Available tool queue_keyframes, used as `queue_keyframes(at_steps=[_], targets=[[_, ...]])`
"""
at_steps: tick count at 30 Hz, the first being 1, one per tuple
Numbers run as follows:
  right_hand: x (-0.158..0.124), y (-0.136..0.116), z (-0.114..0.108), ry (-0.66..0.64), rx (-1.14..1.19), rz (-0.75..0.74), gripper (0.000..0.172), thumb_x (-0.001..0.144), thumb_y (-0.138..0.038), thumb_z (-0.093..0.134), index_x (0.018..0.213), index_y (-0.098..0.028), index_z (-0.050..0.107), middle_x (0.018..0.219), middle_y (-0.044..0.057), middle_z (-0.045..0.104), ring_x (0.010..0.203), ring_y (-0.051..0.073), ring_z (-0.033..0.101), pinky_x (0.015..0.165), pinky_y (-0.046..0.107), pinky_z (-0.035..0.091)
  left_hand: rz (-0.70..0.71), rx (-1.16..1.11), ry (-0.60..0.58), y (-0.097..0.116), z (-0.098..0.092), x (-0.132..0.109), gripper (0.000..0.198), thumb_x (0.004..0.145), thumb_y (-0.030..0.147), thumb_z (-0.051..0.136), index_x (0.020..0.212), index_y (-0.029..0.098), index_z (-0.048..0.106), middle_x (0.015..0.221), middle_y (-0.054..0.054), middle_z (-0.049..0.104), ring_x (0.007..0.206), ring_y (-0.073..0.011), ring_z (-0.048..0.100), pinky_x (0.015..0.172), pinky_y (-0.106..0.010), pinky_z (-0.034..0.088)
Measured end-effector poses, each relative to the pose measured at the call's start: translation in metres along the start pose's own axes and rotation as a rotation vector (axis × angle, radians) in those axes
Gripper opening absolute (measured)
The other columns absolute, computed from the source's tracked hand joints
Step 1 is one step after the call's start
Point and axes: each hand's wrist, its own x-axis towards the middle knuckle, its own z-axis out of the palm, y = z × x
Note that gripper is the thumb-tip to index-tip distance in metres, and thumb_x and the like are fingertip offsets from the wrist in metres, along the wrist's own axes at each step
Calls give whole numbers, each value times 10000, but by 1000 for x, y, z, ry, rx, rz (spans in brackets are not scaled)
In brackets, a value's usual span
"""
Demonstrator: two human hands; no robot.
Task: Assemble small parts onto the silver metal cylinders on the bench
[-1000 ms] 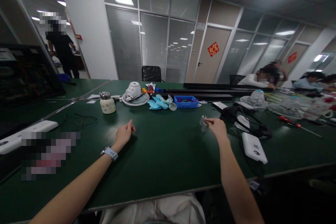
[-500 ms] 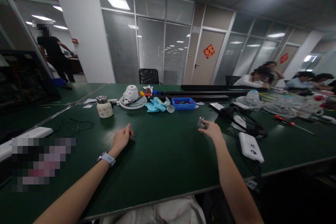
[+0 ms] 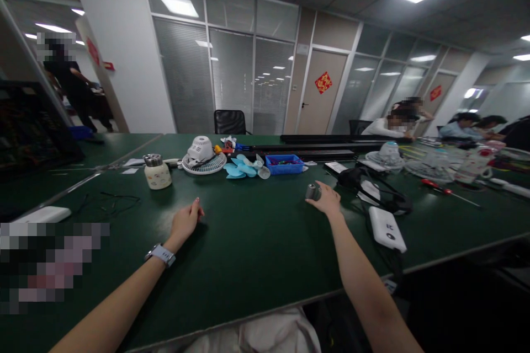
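Observation:
Around a pair of small silver metal cylinders (image 3: 310,191) on the green table, my right hand (image 3: 329,199) has its thumb and index finger curved in a grip. Their exact kind is too small to make out. My left hand (image 3: 186,222) rests on its side on the tabletop, fingers curled together, with nothing visible in it. A watch (image 3: 160,255) is on that wrist. Beyond my left hand stands a cream-coloured jar with a metal lid (image 3: 157,172).
Along the back lie a white fan head with its grille (image 3: 203,155), blue fan blades (image 3: 244,166) and a blue basket (image 3: 284,164). To the right are a black strap (image 3: 393,203), a white power bank (image 3: 387,229) and a red-handled screwdriver (image 3: 439,187). Other people sit at the far right.
The view has shifted slightly, so the scene sits a little further left. My right hand's fingers have shifted around the metal cylinders. My left hand stays resting on the table.

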Motion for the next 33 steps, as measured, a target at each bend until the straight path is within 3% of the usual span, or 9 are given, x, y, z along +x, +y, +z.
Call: queue_keyframes(at_steps=[4,10,14,16,18,21,23,28,33], targets=[[7,-10,11,108,-114,3,553,757,-604,558,1091,-174,656,1385,170,440,1363,333,232,1075,555,97,11,-1,12,-1,2,0,585,861,561,218,617,199,608,597,-53,644,605,-209,602,577,-283,381],[4,-24,3,265,22,-106,505,726,-658,564,809,-184,720,1415,145,410,1387,343,135,1068,600,-13,69,-34,27,-1,3,-2,602,873,577,222,628,195,617,597,-47,645,598,-203,602,579,-285,396],[-28,-95,-2,222,297,-238,465,738,-632,580,830,-194,703,1281,124,552,1333,315,297,1079,555,122,241,-99,52,10,13,-12,512,859,577,350,857,190,684,802,-53,709,700,-201,625,631,-287,444],[-52,-147,4,59,484,-313,442,785,-590,559,949,-199,685,1148,102,636,1206,271,467,1043,488,258,356,-140,60,21,21,-20,470,853,550,416,1036,203,674,982,-62,711,798,-204,635,700,-301,477],[-75,-194,13,-100,588,-407,363,806,-516,576,974,-209,673,1051,74,675,1089,238,552,995,417,337,431,-191,49,32,28,-27,468,859,516,445,1175,222,625,1136,-62,673,931,-209,631,786,-316,493],[-99,-238,24,-220,626,-485,266,807,-361,604,1002,-188,651,974,73,692,949,214,609,900,339,411,489,-234,33,42,33,-32,441,873,468,455,1205,227,618,1219,-50,639,1044,-212,610,898,-341,476],[-105,-247,28,-241,617,-508,266,803,-321,602,1015,-165,638,967,93,692,909,220,620,856,324,430,497,-234,-3,42,31,-30,391,872,447,465,1125,231,671,1168,-40,669,1047,-215,617,928,-348,467],[-110,-239,26,-226,599,-488,272,828,-343,580,1030,-162,604,980,112,676,952,248,606,823,334,443,505,-201,-89,41,19,-20,288,834,408,527,992,260,718,1010,-19,725,922,-215,666,842,-338,507],[-111,-244,34,-276,693,-424,269,818,-327,598,1050,-204,541,926,72,678,862,228,639,734,310,461,495,-237,4,51,21,-18,162,790,369,584,842,225,637,859,-21,726,846,-200,679,761,-310,515]])
